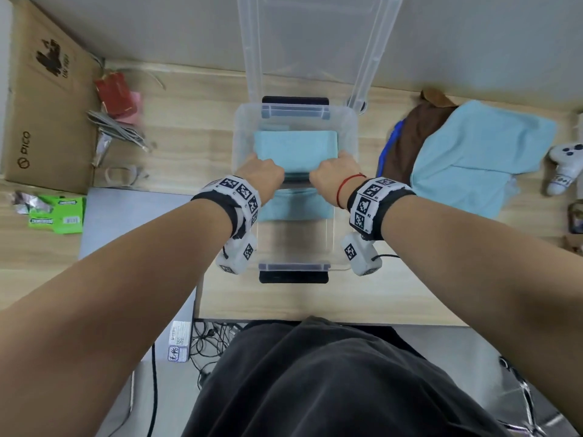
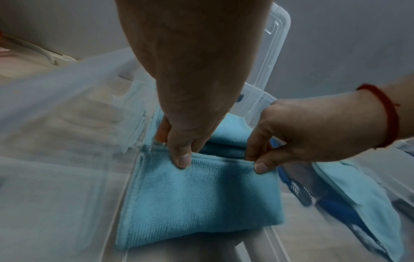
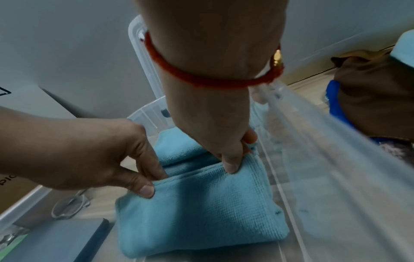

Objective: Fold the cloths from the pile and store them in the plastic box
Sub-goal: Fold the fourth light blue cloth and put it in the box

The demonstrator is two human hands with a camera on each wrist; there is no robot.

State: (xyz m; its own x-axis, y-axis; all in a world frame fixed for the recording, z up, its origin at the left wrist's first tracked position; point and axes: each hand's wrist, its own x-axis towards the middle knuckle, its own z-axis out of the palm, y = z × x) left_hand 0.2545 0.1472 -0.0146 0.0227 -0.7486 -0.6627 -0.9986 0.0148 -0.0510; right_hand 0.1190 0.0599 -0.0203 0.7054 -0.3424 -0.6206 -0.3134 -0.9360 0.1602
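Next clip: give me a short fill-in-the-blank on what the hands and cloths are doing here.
1. The left hand and right hand both pinch a folded light blue cloth inside the clear plastic box, whose ____ is off.
2. The unfolded pile lies on the box's ____ side.
3. The red string bracelet circles the ____ wrist.

Missing: lid; right; right

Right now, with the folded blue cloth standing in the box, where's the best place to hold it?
Probably along its top folded edge, from above. The folded blue cloth stands upright in the plastic box, whose walls block its sides. The left hand and right hand already pinch that edge near opposite corners, keeping the layers together.
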